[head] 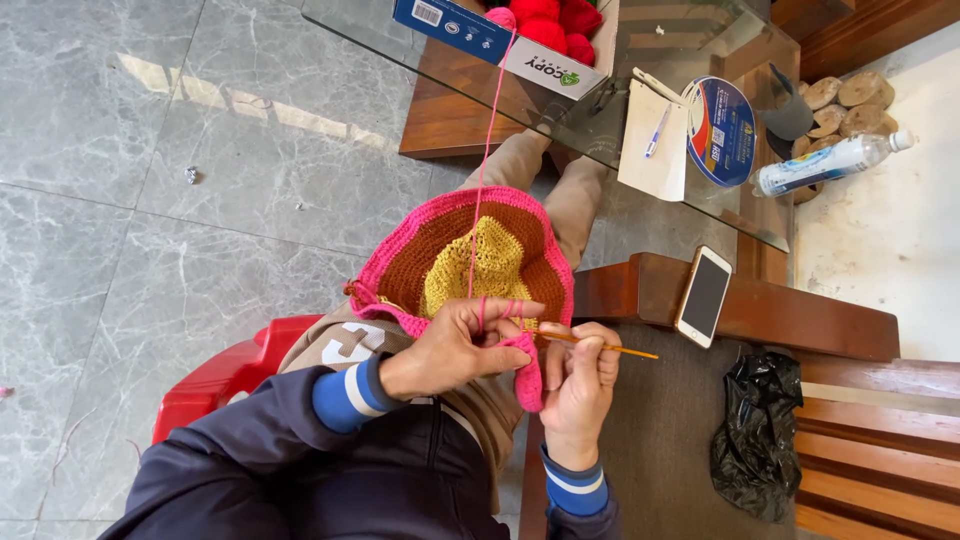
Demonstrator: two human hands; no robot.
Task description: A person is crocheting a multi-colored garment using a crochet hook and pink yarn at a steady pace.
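Bottom centre: left hand (450, 350) pinches the pink rim of the crochet piece (465, 260), fingers closed on it, w/ pink yarn (487, 150) looped over the index finger. Right hand (578, 385) just beside it, fingers wrapped narrow round a yellow hook (600, 345); hook tip is at the rim betw. the two hands, handle sticks out toward mid-right. Piece lies on the lap at frame centre: yellow middle, brown ring, pink edge. To work the stitch well, I'd judge: keep yarn taut over the left index, keep the pinch close to the hook tip so the rim doesn't twist, turn the hook rather than tug. Red stool (215, 380) at lower left. Right of the hands, a phone (704, 296) rests on a wooden bench arm, black bag (757, 435) on the seat at lower right. Yarn runs up to a box (505, 40) w/ red and pink balls on the glass counter (400, 30) at top; notepad w/ pen (657, 130) and a bottle (825, 163) at upper right.
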